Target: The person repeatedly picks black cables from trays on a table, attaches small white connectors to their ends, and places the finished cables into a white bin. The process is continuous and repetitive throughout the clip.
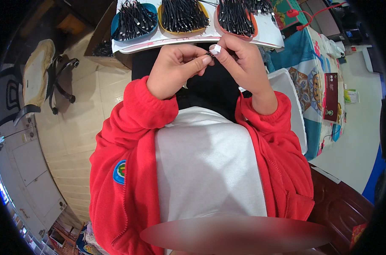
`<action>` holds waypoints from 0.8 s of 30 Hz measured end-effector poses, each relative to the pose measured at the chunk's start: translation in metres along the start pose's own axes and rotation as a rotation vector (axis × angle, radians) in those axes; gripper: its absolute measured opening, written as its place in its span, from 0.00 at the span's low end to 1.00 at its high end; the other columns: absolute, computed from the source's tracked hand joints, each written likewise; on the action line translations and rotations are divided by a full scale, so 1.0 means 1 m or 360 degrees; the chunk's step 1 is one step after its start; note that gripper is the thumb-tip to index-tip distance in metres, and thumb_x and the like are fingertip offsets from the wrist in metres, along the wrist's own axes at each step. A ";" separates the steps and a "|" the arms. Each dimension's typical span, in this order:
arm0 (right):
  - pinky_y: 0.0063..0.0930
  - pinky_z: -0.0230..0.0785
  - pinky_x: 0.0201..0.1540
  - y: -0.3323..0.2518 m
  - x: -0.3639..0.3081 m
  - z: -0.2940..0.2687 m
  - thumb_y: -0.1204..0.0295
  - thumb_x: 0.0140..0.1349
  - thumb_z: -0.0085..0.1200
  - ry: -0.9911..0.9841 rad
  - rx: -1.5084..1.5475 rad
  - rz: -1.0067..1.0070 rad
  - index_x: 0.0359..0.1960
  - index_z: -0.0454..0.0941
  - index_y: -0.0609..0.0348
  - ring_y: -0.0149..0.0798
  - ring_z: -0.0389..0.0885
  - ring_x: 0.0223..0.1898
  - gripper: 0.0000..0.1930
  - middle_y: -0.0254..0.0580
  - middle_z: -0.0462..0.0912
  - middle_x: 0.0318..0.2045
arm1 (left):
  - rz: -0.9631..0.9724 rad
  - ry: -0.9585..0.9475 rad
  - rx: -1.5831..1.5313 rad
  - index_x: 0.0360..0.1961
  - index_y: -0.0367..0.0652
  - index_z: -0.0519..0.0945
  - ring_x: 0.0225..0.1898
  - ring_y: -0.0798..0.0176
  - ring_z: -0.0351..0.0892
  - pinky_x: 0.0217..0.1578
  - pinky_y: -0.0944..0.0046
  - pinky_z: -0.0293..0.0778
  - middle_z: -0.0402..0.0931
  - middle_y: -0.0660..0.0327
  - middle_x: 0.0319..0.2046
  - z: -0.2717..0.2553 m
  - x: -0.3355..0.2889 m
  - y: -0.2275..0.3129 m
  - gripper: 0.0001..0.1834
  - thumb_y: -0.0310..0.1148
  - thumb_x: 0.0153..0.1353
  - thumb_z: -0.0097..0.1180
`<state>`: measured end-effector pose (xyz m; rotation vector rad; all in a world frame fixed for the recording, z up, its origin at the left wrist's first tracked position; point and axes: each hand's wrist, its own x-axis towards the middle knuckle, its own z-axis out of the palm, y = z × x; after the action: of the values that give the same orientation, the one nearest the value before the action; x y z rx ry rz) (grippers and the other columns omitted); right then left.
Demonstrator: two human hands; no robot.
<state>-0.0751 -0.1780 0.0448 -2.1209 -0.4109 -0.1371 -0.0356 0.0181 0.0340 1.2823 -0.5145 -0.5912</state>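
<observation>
Just beyond the near edge of the table, my two hands meet above my lap. My left hand (pixel 171 68) is closed in a pinch on a thin dark cable end (pixel 210 55), of which only a little shows. A small white block-like piece (pixel 216 48) is pinched between the thumb and finger of my right hand (pixel 246 63). The white piece and the cable end are right beside each other; whether they are joined cannot be made out. Bundles of short black cables (pixel 182 16) lie in the trays just past my hands.
On the white table (pixel 171 41) stand a blue tray (pixel 115 29), a yellow tray (pixel 161 22) and a red tray (pixel 254 29). A cardboard box (pixel 103 59) is at the left, near an office chair (pixel 40 72). To the right is a white bin (pixel 295 97) beside a cloth-covered table (pixel 305 91).
</observation>
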 end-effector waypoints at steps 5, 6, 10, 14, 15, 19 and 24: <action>0.21 0.57 0.25 0.007 0.006 -0.013 0.70 0.65 0.48 0.0564 0.0043 0.0178 0.30 0.72 0.62 0.24 0.62 0.22 0.08 0.30 0.66 0.18 | -0.0077 -0.0032 -0.0011 0.34 0.31 0.80 0.24 0.76 0.69 0.25 0.77 0.65 0.75 0.65 0.22 -0.006 -0.002 0.003 0.08 0.27 0.60 0.55; 0.20 0.58 0.25 0.008 0.007 -0.021 0.71 0.65 0.47 0.0727 0.0037 0.0342 0.30 0.72 0.62 0.23 0.62 0.22 0.08 0.29 0.67 0.18 | -0.0123 -0.0067 -0.0055 0.34 0.31 0.80 0.23 0.76 0.68 0.25 0.77 0.64 0.75 0.66 0.22 -0.009 -0.001 0.005 0.08 0.27 0.60 0.55; 0.21 0.66 0.32 0.003 -0.003 -0.030 0.75 0.56 0.56 0.0195 -0.0153 -0.0333 0.41 0.76 0.62 0.30 0.75 0.32 0.10 0.37 0.78 0.30 | -0.0275 -0.0199 -0.0197 0.34 0.32 0.80 0.20 0.77 0.65 0.21 0.77 0.58 0.71 0.66 0.19 -0.013 0.002 0.008 0.08 0.28 0.60 0.55; 0.29 0.70 0.39 -0.003 -0.002 -0.029 0.81 0.43 0.63 0.0107 -0.0406 -0.0669 0.39 0.79 0.59 0.41 0.77 0.37 0.18 0.41 0.79 0.33 | -0.0308 -0.0372 -0.0237 0.33 0.32 0.80 0.19 0.77 0.63 0.19 0.77 0.56 0.70 0.66 0.17 -0.011 0.005 0.007 0.08 0.28 0.60 0.55; 0.30 0.70 0.39 -0.005 -0.001 -0.028 0.81 0.42 0.63 0.0114 -0.0380 -0.0779 0.38 0.79 0.59 0.41 0.77 0.37 0.18 0.41 0.78 0.33 | -0.0308 -0.0381 -0.0245 0.33 0.32 0.80 0.19 0.77 0.64 0.19 0.77 0.56 0.71 0.66 0.18 -0.011 0.005 0.007 0.08 0.28 0.60 0.55; 0.31 0.70 0.38 -0.013 0.000 -0.026 0.82 0.41 0.63 0.0060 -0.0373 -0.0855 0.36 0.78 0.60 0.41 0.77 0.36 0.16 0.41 0.77 0.33 | -0.0310 -0.0434 -0.0238 0.33 0.33 0.80 0.20 0.77 0.65 0.21 0.77 0.59 0.75 0.64 0.22 -0.012 0.003 0.009 0.08 0.28 0.60 0.56; 0.31 0.69 0.37 -0.021 -0.007 -0.024 0.83 0.42 0.61 0.0048 -0.0490 -0.0929 0.35 0.76 0.61 0.41 0.75 0.34 0.15 0.41 0.75 0.31 | -0.0182 -0.0462 -0.0038 0.33 0.32 0.80 0.23 0.75 0.70 0.23 0.75 0.65 0.77 0.64 0.25 -0.007 -0.002 0.011 0.07 0.28 0.60 0.55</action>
<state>-0.0874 -0.1887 0.0732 -2.2317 -1.0381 -0.5990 -0.0314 0.0260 0.0433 1.2149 -0.6739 -0.8844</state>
